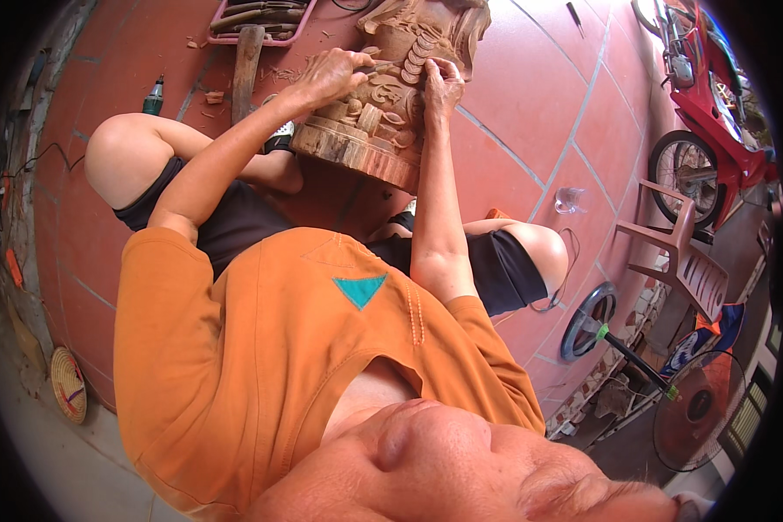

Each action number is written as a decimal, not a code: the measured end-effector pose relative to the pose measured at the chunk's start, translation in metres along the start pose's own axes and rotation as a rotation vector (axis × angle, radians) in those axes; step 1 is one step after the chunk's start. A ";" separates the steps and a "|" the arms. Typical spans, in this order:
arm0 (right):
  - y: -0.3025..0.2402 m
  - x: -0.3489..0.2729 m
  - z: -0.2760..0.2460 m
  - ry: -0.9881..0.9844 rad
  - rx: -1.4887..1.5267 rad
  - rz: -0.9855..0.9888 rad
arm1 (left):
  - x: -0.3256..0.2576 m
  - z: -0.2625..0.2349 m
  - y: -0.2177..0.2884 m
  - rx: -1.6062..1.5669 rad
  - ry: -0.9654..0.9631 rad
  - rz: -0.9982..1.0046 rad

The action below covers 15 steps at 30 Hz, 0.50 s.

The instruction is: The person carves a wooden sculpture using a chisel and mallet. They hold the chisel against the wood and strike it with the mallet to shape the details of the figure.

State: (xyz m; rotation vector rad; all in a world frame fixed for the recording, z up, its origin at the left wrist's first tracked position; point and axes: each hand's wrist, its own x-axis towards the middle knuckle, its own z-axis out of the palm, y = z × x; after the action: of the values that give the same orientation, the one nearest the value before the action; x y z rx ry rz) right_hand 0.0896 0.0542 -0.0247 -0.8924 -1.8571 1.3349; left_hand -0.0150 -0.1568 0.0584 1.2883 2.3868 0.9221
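A carved wooden figure lies tilted between my bent legs, its thick round base nearest me. Rows of scrolls and a string of overlapping discs are cut into its surface. My left hand is closed against the carving's left side, with what seems a thin tool at its fingertips, too small to make out. On the other side, my right hand presses bent, closed fingers to the wood beside the discs. Something slim and pale shows by those fingers, its kind unclear.
A wooden mallet stands left of the carving, below a pink tray of hand tools. Wood chips and a green power tool are on the tiles. Rightward are a clear cup, a fan, a plastic chair and a red motorbike.
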 end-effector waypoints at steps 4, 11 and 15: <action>-0.001 -0.001 0.002 -0.012 0.055 0.017 | -0.001 0.003 -0.004 0.011 0.021 0.017; -0.005 -0.002 0.000 -0.020 0.044 0.014 | 0.001 0.001 0.000 0.000 0.015 -0.016; -0.007 -0.003 -0.001 -0.014 0.037 0.018 | 0.001 0.001 0.000 -0.022 0.016 0.002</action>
State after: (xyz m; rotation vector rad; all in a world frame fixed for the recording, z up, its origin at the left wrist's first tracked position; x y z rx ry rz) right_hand 0.0910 0.0503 -0.0179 -0.8854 -1.8331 1.3853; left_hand -0.0154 -0.1558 0.0577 1.2799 2.3810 0.9594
